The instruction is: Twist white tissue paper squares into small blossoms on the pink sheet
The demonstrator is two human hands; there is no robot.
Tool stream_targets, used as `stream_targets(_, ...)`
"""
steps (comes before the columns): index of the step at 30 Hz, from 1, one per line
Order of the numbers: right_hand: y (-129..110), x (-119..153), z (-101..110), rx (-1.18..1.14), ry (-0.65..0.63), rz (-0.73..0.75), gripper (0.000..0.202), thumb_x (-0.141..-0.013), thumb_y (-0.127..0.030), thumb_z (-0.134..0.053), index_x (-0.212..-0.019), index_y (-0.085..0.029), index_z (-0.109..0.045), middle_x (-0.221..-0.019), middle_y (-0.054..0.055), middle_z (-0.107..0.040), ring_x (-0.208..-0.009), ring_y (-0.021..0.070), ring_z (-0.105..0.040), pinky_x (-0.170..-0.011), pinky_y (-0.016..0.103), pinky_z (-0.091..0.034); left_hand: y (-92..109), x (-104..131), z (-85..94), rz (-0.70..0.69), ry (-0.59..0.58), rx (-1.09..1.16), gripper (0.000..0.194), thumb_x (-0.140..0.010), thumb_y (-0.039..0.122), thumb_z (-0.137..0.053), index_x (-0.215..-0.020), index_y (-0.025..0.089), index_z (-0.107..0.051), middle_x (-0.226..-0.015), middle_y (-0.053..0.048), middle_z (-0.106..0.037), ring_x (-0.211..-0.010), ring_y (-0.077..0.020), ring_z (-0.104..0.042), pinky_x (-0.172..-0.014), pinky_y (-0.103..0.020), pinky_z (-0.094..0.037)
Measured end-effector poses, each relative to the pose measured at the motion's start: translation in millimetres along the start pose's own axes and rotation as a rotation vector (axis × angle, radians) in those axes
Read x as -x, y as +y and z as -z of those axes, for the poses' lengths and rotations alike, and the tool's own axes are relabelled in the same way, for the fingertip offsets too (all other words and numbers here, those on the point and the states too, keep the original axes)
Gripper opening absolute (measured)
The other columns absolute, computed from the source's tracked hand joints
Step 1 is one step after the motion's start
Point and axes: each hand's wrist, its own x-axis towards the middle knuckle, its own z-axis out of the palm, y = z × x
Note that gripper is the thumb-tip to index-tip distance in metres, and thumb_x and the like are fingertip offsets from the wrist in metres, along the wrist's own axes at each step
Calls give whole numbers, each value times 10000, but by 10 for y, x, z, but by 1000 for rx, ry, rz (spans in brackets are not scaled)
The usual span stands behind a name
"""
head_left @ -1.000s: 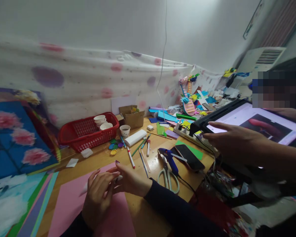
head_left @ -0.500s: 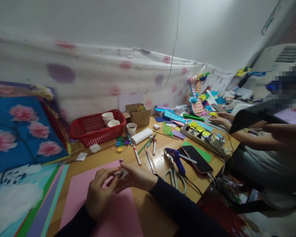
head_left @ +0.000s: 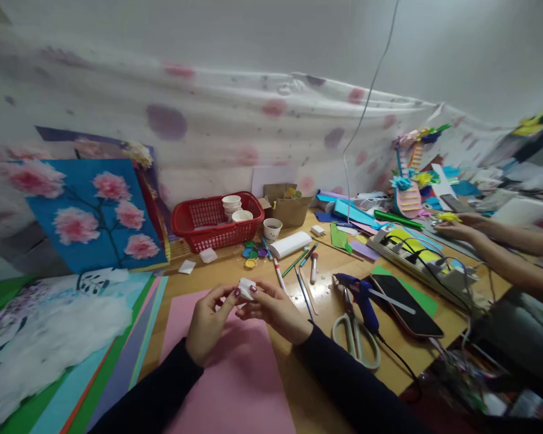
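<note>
While we work at the wooden table (head_left: 323, 301), the pink sheet (head_left: 235, 386) lies below us. Our left hand (head_left: 210, 322) and right hand (head_left: 276, 310) pinch the white piece (head_left: 245, 286) between them, over the sheet's far end. We judge the step as finger shaping; the next move calls for light, even pressure. Fingers mask its ends, so we cannot determine its long axis or pointing direction.

We are seeing a pale wall (head_left: 235, 36) stretching across the top of the frame, brightening toward the upper right. Below, a spotted cloth (head_left: 217, 144) is hanging along it, and a wooden table (head_left: 324, 301) is filling the lower middle.
</note>
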Motion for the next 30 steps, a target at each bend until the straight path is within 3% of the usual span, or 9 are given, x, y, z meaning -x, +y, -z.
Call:
stream_targets(7,79,-33,60,83,73,75,393,-686,-328,-767,-962,-121,-579,-793,64,-707,-609,163,-688,-627,300,-535,1,3,7,16,-20,115,307,-749,337,-597,-991,153,-647,-1024,-80,-688,-956,-218,-619,-815,-311,-471)
stream_targets(11,79,-19,91,151,108,126,375,-672,-312,-779,-939,-126,-593,-722,35,-703,-619,153,-681,-624,286,-545,1,10,-7,-2,-16,138,324,-739,333,-632,-1004,148,-600,-946,-71,-671,-848,-191,-624,-744,-303,-503)
stream_targets(18,85,-18,89,191,110,188,304,-665,-317,-781,-829,-143,-593,-648,6,-689,-575,131,-654,-598,263,-531,-112,-27,-11,-54,-6,19,186,-731,291,-641,-841,147,-595,-818,-48,-635,-757,-173,-603,-727,-314,-489)
stream_targets(24,106,12,65,216,97,210,243,-675,-279,-775,-760,-150,-588,-625,-9,-671,-588,111,-636,-594,234,-502,-98,-22,3,-152,17,-58,196,-739,278,-655,-901,172,-627,-831,-28,-618,-736,-151,-574,-701,-286,-467)
stream_targets(27,140,26,59,209,69,194,257,-670,-274,-779,-740,-155,-562,-659,-12,-666,-614,101,-636,-636,241,-511,-76,-14,1,-242,28,-109,79,-737,245,-655,-775,178,-634,-783,-16,-607,-738,-148,-563,-686,-266,-445)
stream_targets(30,168,28,53,176,30,137,328,-640,-251,-801,-754,-173,-504,-699,-26,-653,-670,125,-660,-686,293,-538,-59,-15,3,-246,58,-129,82,-740,244,-650,-699,176,-626,-728,-10,-604,-684,-138,-548,-643,-252,-426)
